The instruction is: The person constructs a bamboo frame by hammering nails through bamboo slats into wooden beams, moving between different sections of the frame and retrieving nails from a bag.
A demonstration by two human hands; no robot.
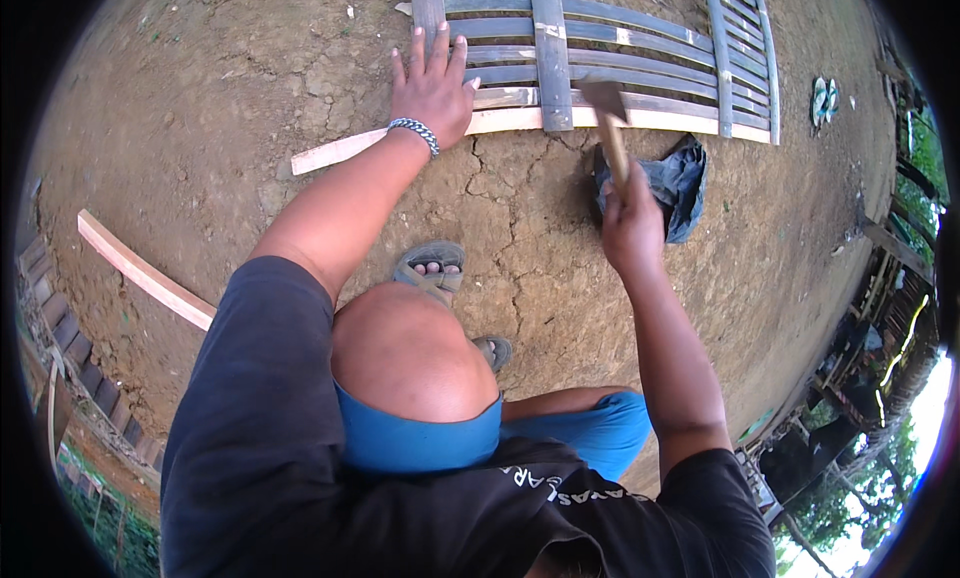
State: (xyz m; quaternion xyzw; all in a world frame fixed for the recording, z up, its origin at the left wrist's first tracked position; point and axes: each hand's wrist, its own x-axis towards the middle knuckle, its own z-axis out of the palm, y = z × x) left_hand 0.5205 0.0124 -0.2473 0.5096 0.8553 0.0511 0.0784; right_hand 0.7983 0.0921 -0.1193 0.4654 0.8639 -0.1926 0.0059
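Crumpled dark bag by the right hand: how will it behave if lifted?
Probably floppy: the bag lies in loose creases. Unlikely to roll, being slumped on the ground. Weight is uncertain: no contents show, and the right hand covers part of it.

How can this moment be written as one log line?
Left hand: spread on slatted frame | right hand: gripping wooden-handled tool | dark plastic: on ground

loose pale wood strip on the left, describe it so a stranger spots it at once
On the bare brown ground, find the slatted frame at the top, then look down and left, past the left forearm. A pale wood strip lies there at a slant. Unlike the similar strip along the frame's near edge, it lies apart from the frame, with no hand on it.
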